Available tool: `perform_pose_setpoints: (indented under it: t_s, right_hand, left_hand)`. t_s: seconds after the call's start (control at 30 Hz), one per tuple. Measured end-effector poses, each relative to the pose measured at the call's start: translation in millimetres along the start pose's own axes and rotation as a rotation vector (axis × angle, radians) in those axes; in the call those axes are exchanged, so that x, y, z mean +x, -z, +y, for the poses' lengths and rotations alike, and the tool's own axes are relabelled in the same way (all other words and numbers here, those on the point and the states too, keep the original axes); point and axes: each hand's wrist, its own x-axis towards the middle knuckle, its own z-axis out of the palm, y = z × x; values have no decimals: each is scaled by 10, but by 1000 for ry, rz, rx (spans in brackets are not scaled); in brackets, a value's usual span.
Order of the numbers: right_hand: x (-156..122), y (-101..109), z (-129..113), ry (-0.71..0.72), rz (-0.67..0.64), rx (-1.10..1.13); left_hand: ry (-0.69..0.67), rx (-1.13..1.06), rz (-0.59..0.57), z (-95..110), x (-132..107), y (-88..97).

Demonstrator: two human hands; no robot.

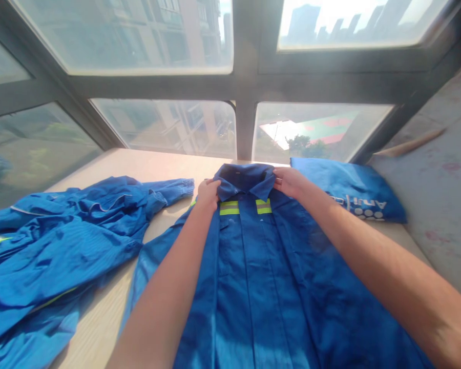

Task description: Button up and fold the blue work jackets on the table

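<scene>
A blue work jacket (pixel 249 277) with yellow-green reflective strips on its chest lies front side up, its collar pointing toward the window. My left hand (pixel 208 193) is closed on the jacket at the left side of the collar. On the opposite side, my right hand (pixel 290 182) pinches the fabric by the right collar edge. Both forearms reach over the jacket and cover parts of its sleeves and shoulders. The jacket's lower part runs out of view at the bottom.
To the left lies a second, crumpled blue garment (pixel 72 241) with reflective trim. A blue printed bag (pixel 353 187) rests at the back right, beside a patterned wall (pixel 441 189). Framed windows (pixel 246 87) rise behind the pale wooden surface (pixel 165 161).
</scene>
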Motion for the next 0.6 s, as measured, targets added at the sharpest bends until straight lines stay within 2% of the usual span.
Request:
perform_pose_setpoints:
  t_s: [0.1, 0.17, 0.37, 0.6]
  right_hand:
    - [17, 10, 3, -69, 21, 30]
    - [33, 20, 9, -95, 41, 47]
    - [66, 55, 73, -110, 36, 102]
    - [9, 110, 27, -95, -21, 145]
  left_hand:
    - [4, -20, 71, 5, 54, -7]
    - [33, -35, 80, 35, 74, 14]
    - [124, -119, -5, 132, 73, 79]
    - [88, -199, -89, 76, 25, 104]
